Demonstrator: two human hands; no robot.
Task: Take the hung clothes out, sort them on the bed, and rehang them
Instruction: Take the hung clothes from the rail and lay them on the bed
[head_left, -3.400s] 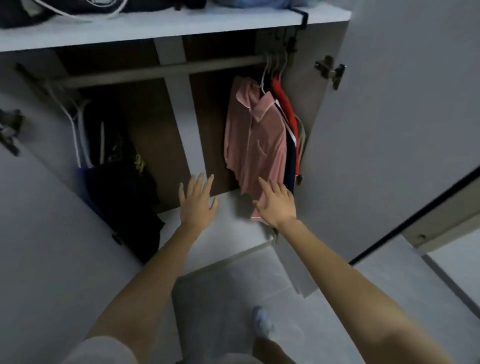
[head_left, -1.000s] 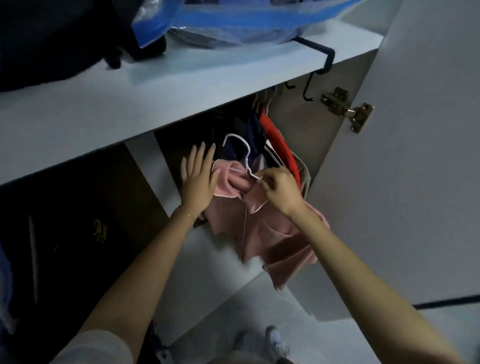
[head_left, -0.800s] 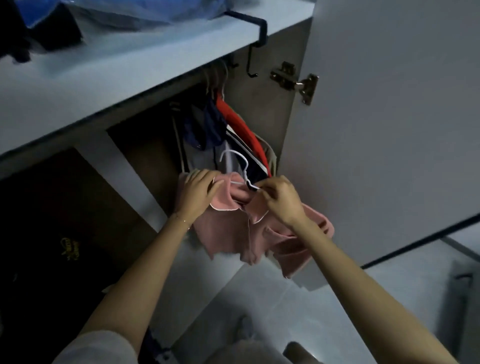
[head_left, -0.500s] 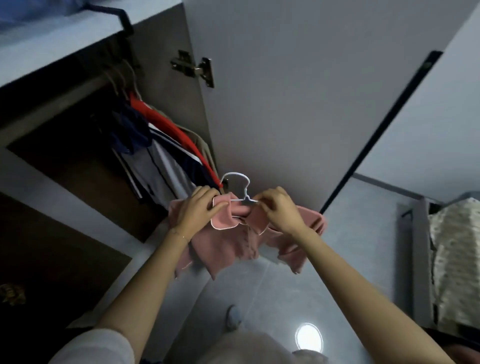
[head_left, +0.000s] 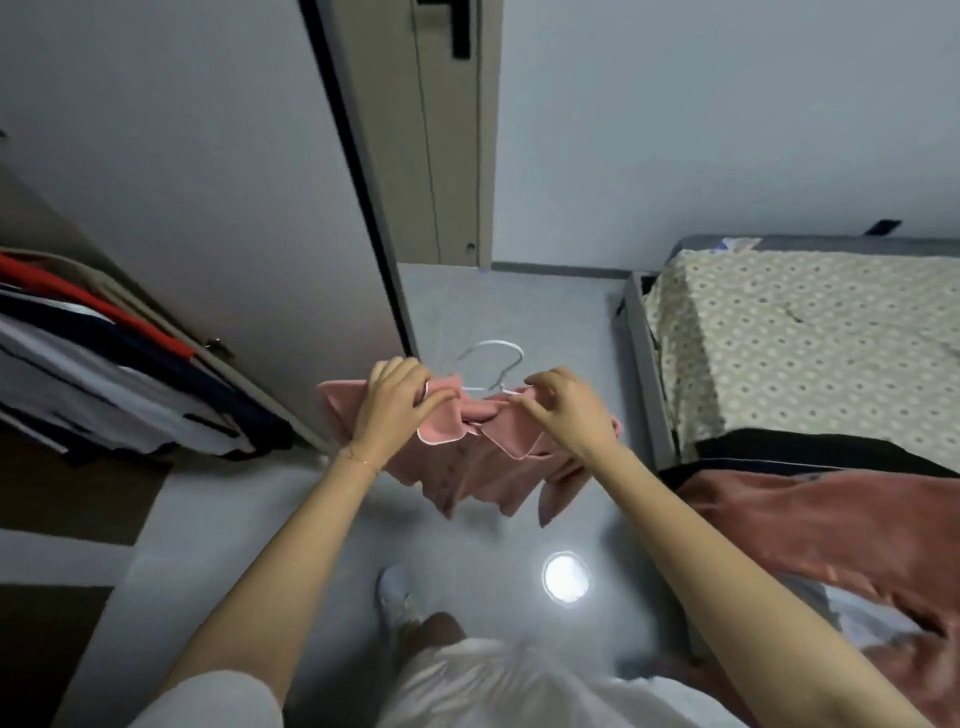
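a patterned bed (head_left: 810, 343) is seen beside grey floor (head_left: 493, 306). a pink shirt (head_left: 483, 457) on a white hanger (head_left: 493, 364) is gripped by the left hand (head_left: 397, 400) and pinched by the right hand (head_left: 566, 410).

Short white sleeves (head_left: 208, 701) leave my arms bare. A thin chain bracelet (head_left: 359, 459) sits just below my left hand (head_left: 397, 400). My clothes are white, and my shoe (head_left: 393, 592) is pale.
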